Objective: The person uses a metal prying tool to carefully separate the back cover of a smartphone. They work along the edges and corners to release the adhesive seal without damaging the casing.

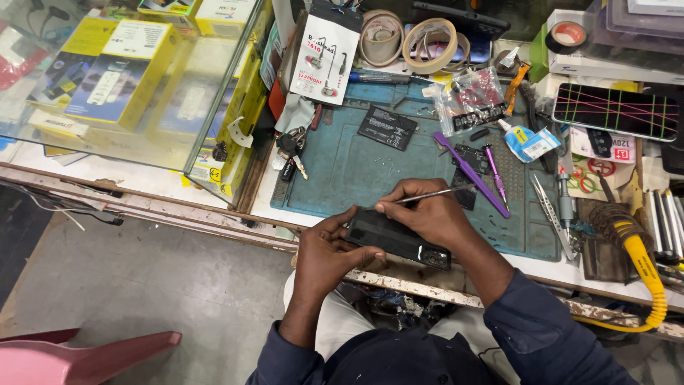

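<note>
My left hand (329, 251) grips the near end of a black phone (396, 240) lying at the front edge of the teal work mat (356, 171). My right hand (431, 214) rests over the phone and pinches a thin metal tool (431, 194), its tip pointing to the upper right. A phone battery (387, 127) lies on the mat behind them. A purple pry tool (470, 173) and a purple screwdriver (496, 176) sit to the right of my right hand.
Tweezers (549, 207) and a yellow-cabled soldering iron (638, 253) are at right. Tape rolls (429, 43), an earphone packet (324, 53) and keys (292, 150) lie at the back. A glass display case (128, 85) stands left. A pink chair (78, 356) is lower left.
</note>
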